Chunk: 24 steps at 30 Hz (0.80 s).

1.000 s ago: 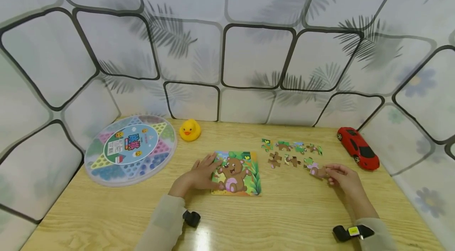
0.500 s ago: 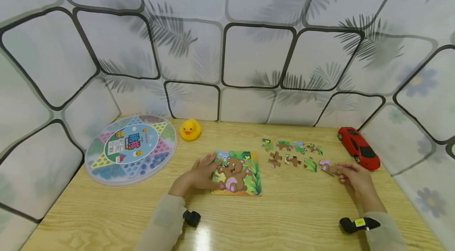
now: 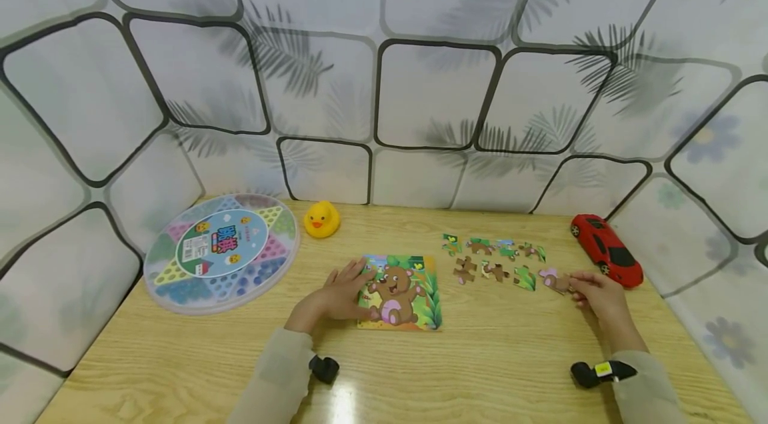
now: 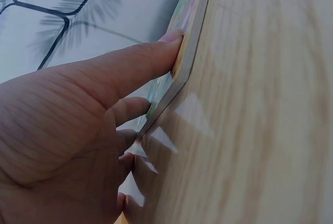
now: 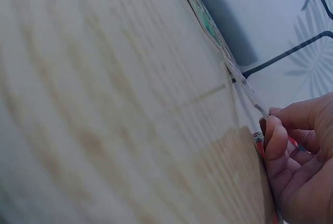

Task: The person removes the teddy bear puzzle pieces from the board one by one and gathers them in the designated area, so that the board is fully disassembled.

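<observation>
In the head view my left hand (image 3: 345,292) rests with spread fingers at the left side of a square bear puzzle (image 3: 399,292) lying flat on the table. The left wrist view shows the thumb (image 4: 156,60) on the puzzle's top face, the other fingertips along its edge. My right hand (image 3: 602,301) pinches a brown and lilac puzzle piece (image 3: 553,279) between thumb and fingers, low over the table at the right. Just left of it lies a green leafy puzzle piece (image 3: 525,278). Several other loose pieces, among them a brown one (image 3: 464,270), lie in two rows.
A red toy car (image 3: 606,251) stands close behind my right hand. A yellow rubber duck (image 3: 321,219) sits behind the puzzle. At the left lies a round Chinese checkers board (image 3: 222,253). A patterned wall covering (image 3: 432,97) borders the wooden table (image 3: 456,377).
My right hand has moved right with the pinched piece, away from the green leafy piece, which now shows fully. My left hand stays on the puzzle.
</observation>
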Each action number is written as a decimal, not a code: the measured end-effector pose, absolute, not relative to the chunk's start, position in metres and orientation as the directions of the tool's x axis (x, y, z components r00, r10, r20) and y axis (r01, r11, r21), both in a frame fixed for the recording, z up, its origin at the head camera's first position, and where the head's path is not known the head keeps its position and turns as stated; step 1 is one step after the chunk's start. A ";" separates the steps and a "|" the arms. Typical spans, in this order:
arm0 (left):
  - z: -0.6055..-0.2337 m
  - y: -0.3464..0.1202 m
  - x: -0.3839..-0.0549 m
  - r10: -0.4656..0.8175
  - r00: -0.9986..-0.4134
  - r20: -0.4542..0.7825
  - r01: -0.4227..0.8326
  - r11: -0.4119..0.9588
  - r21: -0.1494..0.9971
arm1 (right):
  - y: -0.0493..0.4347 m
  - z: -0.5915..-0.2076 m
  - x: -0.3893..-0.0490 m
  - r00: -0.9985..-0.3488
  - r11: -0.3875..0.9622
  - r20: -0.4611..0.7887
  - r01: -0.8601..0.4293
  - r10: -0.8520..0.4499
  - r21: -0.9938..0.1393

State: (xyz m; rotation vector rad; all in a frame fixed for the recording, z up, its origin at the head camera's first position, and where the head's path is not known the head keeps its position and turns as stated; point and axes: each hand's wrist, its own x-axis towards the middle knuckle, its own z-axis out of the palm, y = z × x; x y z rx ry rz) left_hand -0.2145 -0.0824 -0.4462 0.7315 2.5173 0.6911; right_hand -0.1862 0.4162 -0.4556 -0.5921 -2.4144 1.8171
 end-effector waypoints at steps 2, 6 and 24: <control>-0.446 -0.082 -0.214 0.585 -0.770 -0.256 0.372 0.736 0.565 | 0.417 -0.457 -0.185 -0.924 0.234 -0.168 0.257 0.345 -0.938; -0.447 -0.082 -0.214 0.586 -0.769 -0.255 0.372 0.734 0.568 | 0.421 -0.458 -0.182 -0.927 0.191 -0.160 0.234 0.340 -0.953; -0.449 -0.082 -0.214 0.584 -0.776 -0.239 0.375 0.732 0.569 | 0.403 -0.446 -0.175 -0.971 0.262 -0.064 0.126 0.231 -0.957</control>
